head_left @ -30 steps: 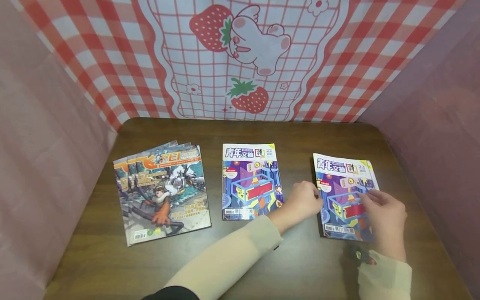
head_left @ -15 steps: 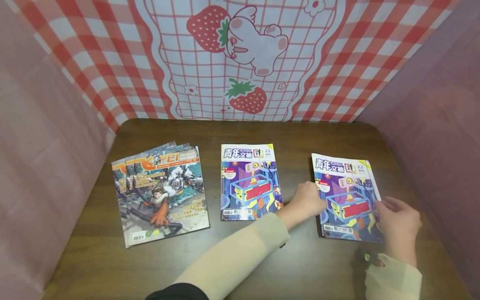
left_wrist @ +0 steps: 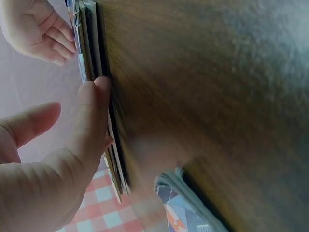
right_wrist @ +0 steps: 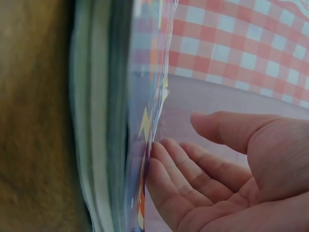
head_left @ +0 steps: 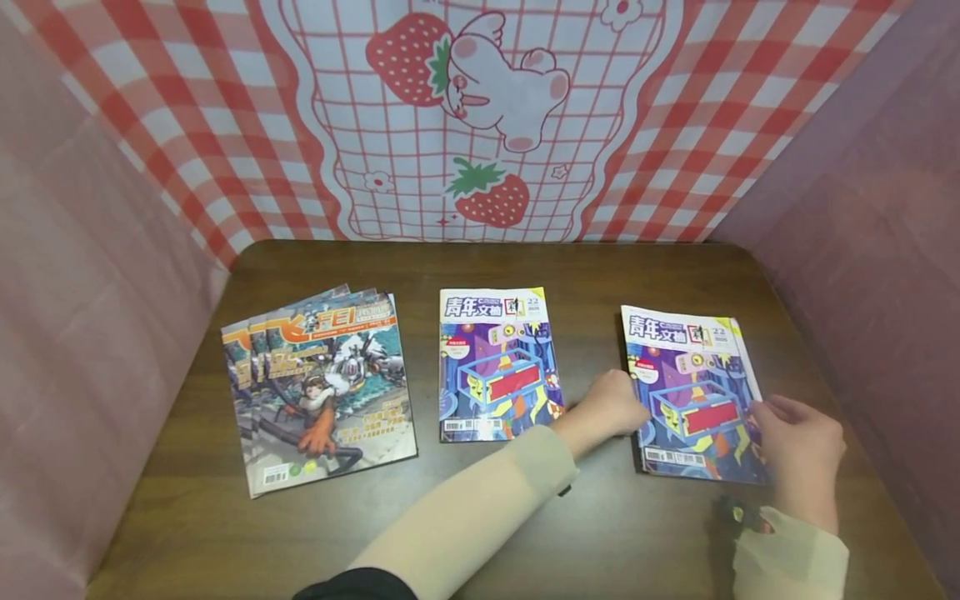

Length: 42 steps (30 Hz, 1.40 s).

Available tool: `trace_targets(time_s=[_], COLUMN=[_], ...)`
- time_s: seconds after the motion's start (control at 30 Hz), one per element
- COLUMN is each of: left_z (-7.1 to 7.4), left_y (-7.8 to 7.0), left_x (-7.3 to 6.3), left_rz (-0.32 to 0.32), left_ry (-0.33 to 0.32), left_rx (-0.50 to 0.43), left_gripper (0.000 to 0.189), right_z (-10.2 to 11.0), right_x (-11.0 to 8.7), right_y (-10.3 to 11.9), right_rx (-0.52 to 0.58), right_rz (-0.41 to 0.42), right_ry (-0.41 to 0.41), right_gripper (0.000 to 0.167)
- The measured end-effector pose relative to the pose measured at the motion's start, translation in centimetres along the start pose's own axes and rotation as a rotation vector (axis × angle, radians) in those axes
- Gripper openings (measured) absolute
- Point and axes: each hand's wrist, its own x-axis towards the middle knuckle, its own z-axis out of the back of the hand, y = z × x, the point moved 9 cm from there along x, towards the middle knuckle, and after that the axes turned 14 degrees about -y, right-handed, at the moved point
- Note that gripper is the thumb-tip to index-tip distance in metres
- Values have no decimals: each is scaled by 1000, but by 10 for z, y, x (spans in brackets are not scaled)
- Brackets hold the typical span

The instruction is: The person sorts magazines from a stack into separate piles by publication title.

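Observation:
On the right of the table lies a stack of magazines (head_left: 693, 400) with a purple cartoon cover, its layered edges visible in the left wrist view. My left hand (head_left: 611, 404) is at the stack's left edge. There, the left wrist view shows fingertips (left_wrist: 100, 84) against the side and the thumb apart from it. At the opposite edge is my right hand (head_left: 804, 446). Its fingertips (right_wrist: 157, 150) touch the cover's edge in the right wrist view, while the thumb (right_wrist: 212, 126) stands away from it.
A matching purple magazine (head_left: 495, 367) lies mid-table, close to my left forearm. Further left, several comic-style magazines (head_left: 330, 392) overlap in a fan. A red-checked strawberry cloth (head_left: 480, 117) hangs behind the wooden table (head_left: 480, 258), with pink curtains (head_left: 97, 333) at the sides.
My right hand has moved right, from over the purple cover to its right edge. My left hand stays at the left edge, shifted only slightly. The head view has drifted a little.

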Motion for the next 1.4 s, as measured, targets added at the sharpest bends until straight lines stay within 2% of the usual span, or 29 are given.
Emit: trace_targets(time_s=[0.2,0.43,0.53,0.63,0.77,1.0,1.27,1.4], left_z=[0,1,2,2,3,1,6,6], left_y=[2,1,-4,-9,-15,-9,-1,3], left_x=[-2,-3,-4,-4,-5,-7,-2,-1], left_rz=[33,78,66,11,-62,-14,-16,-2], left_ry=[-1,-29,-51,-76,-115,-125,-141,-124], left_rx=[-35,-172,-233,-250,-242,-240,-373,-497], left_gripper=[16,18,15,13,24,46,59,59], right_z=[0,1,3,3,2,-2,-4,-6], right_x=[-1,-2,-2,-2,-3,-4,-3,-3], right_y=[1,2,5,6,6,3,5,6], right_rx=[-5,-20,-26,-29,-23,-26,-23,-36], right_rz=[1,7,25,32,22,-9,17,22], right_ry=[-3,-24,-33,-40,-34,0,12,19], right_gripper=[71,68,67,67,68,71,71,73])
